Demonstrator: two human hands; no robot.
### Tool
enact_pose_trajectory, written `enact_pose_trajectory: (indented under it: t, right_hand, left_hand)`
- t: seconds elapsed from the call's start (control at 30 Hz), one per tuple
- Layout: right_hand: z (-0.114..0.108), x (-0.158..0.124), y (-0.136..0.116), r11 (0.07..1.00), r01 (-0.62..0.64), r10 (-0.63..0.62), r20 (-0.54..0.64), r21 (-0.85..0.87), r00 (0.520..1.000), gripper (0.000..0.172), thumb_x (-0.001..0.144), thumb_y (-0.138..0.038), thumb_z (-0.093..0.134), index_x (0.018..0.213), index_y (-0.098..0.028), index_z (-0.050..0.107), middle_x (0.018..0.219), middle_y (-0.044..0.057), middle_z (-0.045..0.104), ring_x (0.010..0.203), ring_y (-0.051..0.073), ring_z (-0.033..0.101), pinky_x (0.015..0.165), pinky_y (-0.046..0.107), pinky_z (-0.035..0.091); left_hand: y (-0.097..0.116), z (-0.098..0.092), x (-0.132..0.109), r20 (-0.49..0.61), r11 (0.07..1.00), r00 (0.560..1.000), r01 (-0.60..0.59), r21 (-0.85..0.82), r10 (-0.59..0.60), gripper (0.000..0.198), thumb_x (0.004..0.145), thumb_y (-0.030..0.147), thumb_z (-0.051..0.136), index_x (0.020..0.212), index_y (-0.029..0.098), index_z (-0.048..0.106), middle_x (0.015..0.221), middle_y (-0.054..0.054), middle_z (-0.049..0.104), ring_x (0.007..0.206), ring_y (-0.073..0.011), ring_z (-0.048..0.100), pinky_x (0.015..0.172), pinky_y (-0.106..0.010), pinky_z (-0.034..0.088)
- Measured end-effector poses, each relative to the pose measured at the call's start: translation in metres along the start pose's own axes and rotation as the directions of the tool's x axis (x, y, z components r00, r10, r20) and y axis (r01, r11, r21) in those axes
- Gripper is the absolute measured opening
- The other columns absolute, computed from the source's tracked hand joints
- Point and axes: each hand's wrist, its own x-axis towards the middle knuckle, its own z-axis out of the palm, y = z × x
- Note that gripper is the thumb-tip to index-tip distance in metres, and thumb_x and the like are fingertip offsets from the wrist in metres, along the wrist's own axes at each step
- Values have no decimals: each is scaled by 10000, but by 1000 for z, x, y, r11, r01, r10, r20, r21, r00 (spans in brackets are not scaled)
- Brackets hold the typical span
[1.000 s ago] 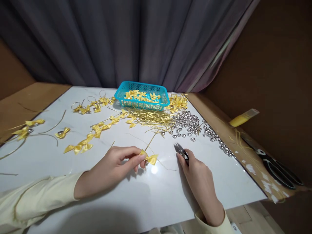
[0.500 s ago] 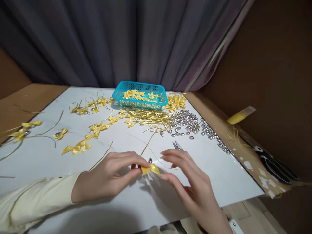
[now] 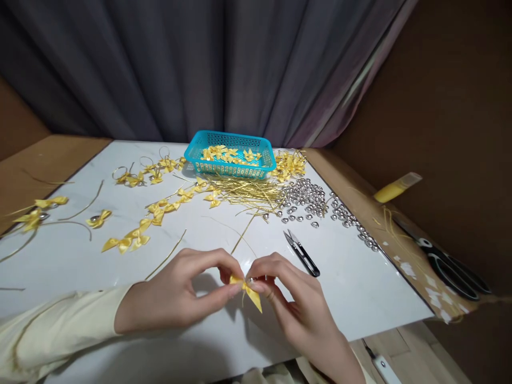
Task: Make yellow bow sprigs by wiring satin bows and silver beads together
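Note:
A yellow ribbon bow (image 3: 253, 300) is held between my two hands above the front of the white table. My left hand (image 3: 180, 288) pinches one loop of it between thumb and fingers. My right hand (image 3: 298, 309) pinches at the bow's middle, where a small silver bead (image 3: 252, 280) shows partly behind the fingertips. A short thin strand hangs below the bow's centre. Just beyond my right hand, thread snips (image 3: 303, 253) with black handles lie on the table. A gold wire tie (image 3: 244, 234) lies past my fingertips.
A blue basket (image 3: 232, 169) with bows stands at the back, before a grey curtain. Gold wire ties (image 3: 248, 192) and silver beads (image 3: 306, 194) are heaped in front. More bows (image 3: 158, 213) lie leftward. Large scissors (image 3: 448, 266) and a yellow tube (image 3: 398, 188) are at the right.
My right hand has moved left and closed on the bow and bead. The bow has turned, one end now pointing down toward me. The snips are now uncovered.

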Motion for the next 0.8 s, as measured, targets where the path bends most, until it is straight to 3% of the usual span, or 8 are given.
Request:
enact_pose_trajectory:
  t: [0.17, 0.3, 0.5, 0.6, 0.7, 0.8]
  right_hand:
    - [3, -1, 3, 1000, -6, 7, -18, 7, 1000, 149, 899, -60, 441, 929, -185, 515, 858, 39, 573, 796, 138, 556, 690, 260, 448]
    - [5, -2, 7, 998, 67, -68, -50, -19, 996, 213, 880, -13, 410, 963, -190, 496, 866, 45, 560, 814, 145, 548, 693, 270, 449]
    - [-8, -6, 12, 996, 13, -36, -271, -87, 962, 233, 877, -5, 437, 978, -207, 496, 884, 40, 545, 794, 137, 539, 673, 262, 450]
    - [-19, -8, 12, 999, -25, 8, -315, -48, 949, 206, 894, -36, 446, 974, -217, 505, 878, 35, 536, 746, 131, 530, 628, 258, 449]
    - [-26, -9, 9, 997, -63, 50, -272, -39, 961, 215, 902, -60, 444, 1014, -226, 522, 879, 36, 520, 710, 130, 521, 595, 260, 449]
    - [-30, -8, 4, 993, -43, 29, -125, -110, 992, 293, 908, -57, 379, 1046, -233, 569, 888, 47, 501, 698, 133, 515, 579, 265, 439]
  left_hand:
    - [3, 0, 7, 56, 983, 991, 128, -129, -122, 94, 858, 228, 554, 878, 177, 630, 792, 2, 679, 739, -118, 632, 667, -192, 484]
    - [5, -1, 8, 81, 960, 984, 174, -219, -160, 82, 855, 220, 553, 868, 172, 619, 773, 5, 664, 723, -114, 628, 654, -188, 489]
    - [4, -4, 5, 115, 966, 982, 168, -198, -148, 72, 856, 187, 541, 901, 176, 596, 787, 10, 655, 726, -105, 633, 672, -179, 481]
    - [3, -4, 4, 123, 977, 984, 149, -153, -131, 98, 865, 183, 534, 945, 186, 591, 782, 16, 667, 731, -103, 637, 663, -171, 473]
    - [2, -3, 2, 94, 995, 994, 61, -75, -54, 100, 879, 187, 531, 966, 197, 580, 796, 26, 679, 720, -92, 644, 662, -156, 465]
    - [0, -2, 0, 87, 995, 994, -67, 67, 61, 124, 898, 168, 502, 1008, 202, 549, 876, 12, 681, 758, -96, 645, 694, -154, 461]
